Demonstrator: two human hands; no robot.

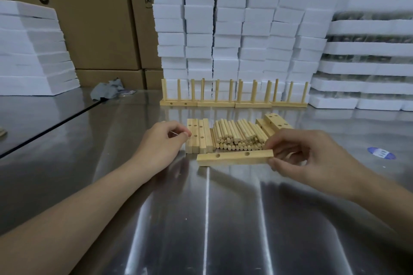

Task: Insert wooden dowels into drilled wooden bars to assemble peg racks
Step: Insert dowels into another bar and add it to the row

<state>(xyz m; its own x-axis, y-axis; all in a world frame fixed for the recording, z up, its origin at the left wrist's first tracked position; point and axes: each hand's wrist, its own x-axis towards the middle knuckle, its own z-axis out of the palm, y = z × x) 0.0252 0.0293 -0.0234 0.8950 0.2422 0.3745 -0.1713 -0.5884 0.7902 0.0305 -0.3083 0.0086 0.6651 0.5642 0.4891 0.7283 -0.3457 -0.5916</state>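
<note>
The right hand [306, 154] reaches in from the right, thumb and fingertips pinching the right end of a drilled bar [234, 157] lying flat on the steel desk [223, 219] — two holes facing up. The left hand [164, 143] rests loosely curled, holding nothing, its fingertips touching the stacked bars [199, 136] left of the dowel pile [238, 135].

a shiny metal tabletop [223, 219] fills the foreground, streaked with pale reflections of overhead light. behind it, white foam blocks [234, 18] are stacked high in uneven columns, with more white foam slabs [375, 51] piled at the right and another leaning stack [31, 51] at the left. tall brown cardboard boxes [96, 18] with printed black lettering stand between them. a crumpled grey cloth [107, 90], possibly a rag, lies at the table's far edge.
</note>
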